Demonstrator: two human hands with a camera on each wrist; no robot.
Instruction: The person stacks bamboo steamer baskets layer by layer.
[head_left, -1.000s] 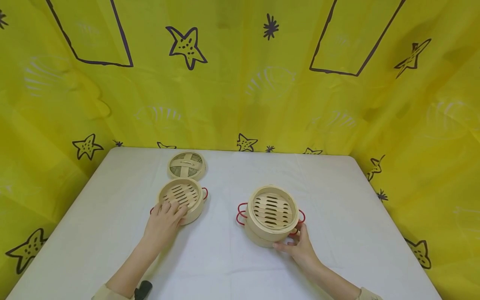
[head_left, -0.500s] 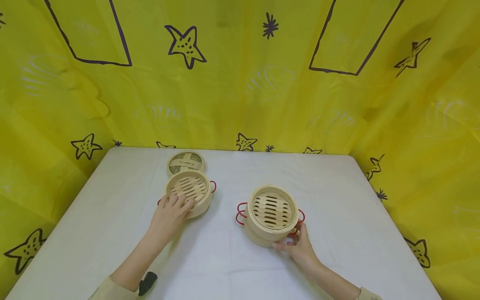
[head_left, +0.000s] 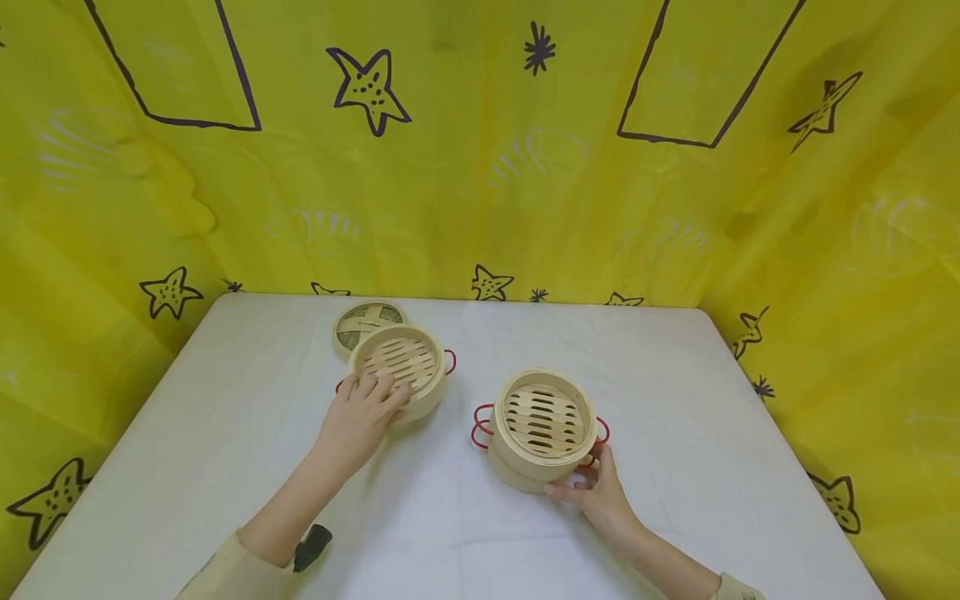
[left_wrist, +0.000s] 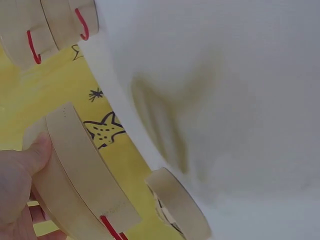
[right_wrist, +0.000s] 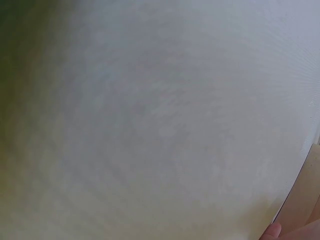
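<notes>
While the left hand (head_left: 360, 421) grips the near rim of a bamboo steamer tray (head_left: 397, 367), thumb on the outer wall in the left wrist view and fingers (head_left: 375, 387) curled over the edge onto the slats, the tray hangs lifted and tilted above the white table (head_left: 225, 433). It partly overlaps the woven lid (head_left: 360, 321) lying just behind it at 11 o'clock. Red wire handles show at its 3 and 9 o'clock sides. Well apart to the right, a stack of 2 steamer trays (head_left: 542, 429) rests on the table, the upper one sitting skewed on the lower. The right hand (head_left: 600, 492) holds this stack at its 5 o'clock edge, fingers wrapped against the wall beside a red handle.
</notes>
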